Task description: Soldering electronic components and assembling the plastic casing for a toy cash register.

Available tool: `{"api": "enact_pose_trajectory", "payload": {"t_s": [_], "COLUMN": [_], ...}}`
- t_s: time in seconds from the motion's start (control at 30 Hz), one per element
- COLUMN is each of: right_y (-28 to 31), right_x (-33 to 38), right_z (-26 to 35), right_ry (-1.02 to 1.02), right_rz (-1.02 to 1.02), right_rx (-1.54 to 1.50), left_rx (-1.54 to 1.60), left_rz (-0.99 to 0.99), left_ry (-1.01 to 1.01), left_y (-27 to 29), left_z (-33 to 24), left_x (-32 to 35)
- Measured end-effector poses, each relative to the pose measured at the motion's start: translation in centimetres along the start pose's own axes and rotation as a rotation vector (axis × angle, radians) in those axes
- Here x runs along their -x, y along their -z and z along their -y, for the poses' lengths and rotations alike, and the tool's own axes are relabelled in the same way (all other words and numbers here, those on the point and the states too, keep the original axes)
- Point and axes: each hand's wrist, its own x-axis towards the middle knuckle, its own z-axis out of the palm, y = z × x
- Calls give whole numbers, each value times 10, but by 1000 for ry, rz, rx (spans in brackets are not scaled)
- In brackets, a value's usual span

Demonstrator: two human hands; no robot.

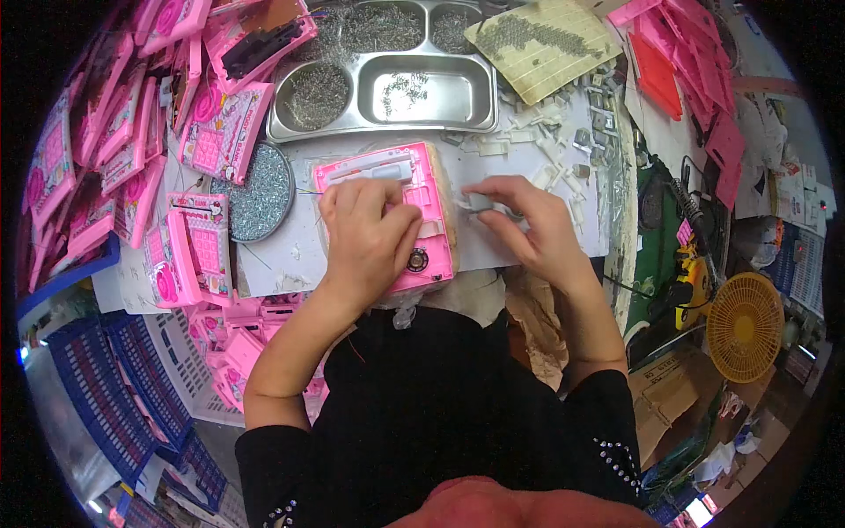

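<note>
A pink plastic toy housing (431,189) lies open side up on a padded block in front of me. A white-grey plastic part sits along its top, and a round black-and-silver piece (417,260) near its lower right. My left hand (370,224) rests over the housing's left half with curled fingers; whatever is under the fingertips is hidden. To the right of the housing, my right hand (532,220) pinches a small grey-white plastic part (480,202) between thumb and fingers, apart from the housing.
A steel compartment tray (387,128) with small metal parts stands behind. Left of the housing is a round dish of screws (264,194), beside piled pink housings (207,132). Loose white clips (550,150) and a yellowish card (546,48) lie right; further right is an orange fan (745,327).
</note>
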Motion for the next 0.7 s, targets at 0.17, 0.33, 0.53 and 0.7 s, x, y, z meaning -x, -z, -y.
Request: {"api": "enact_pose_trajectory", "payload": {"t_s": [0.17, 0.33, 0.53, 0.7], "right_y": [-18, -31, -34, -36], "right_x": [-37, -49, -54, -56], "right_z": [-14, -18, -12, -8], "right_ry": [349, 369, 362, 341], "right_rz": [92, 121, 109, 117], "right_rx": [282, 348, 432, 460], "left_rx": [51, 66, 102, 142], "left_rz": [13, 30, 33, 14], "left_ry": [-17, 65, 89, 103], "left_y": [7, 8, 10, 13], "left_z": [-2, -2, -2, 0], "left_x": [25, 36, 36, 36]}}
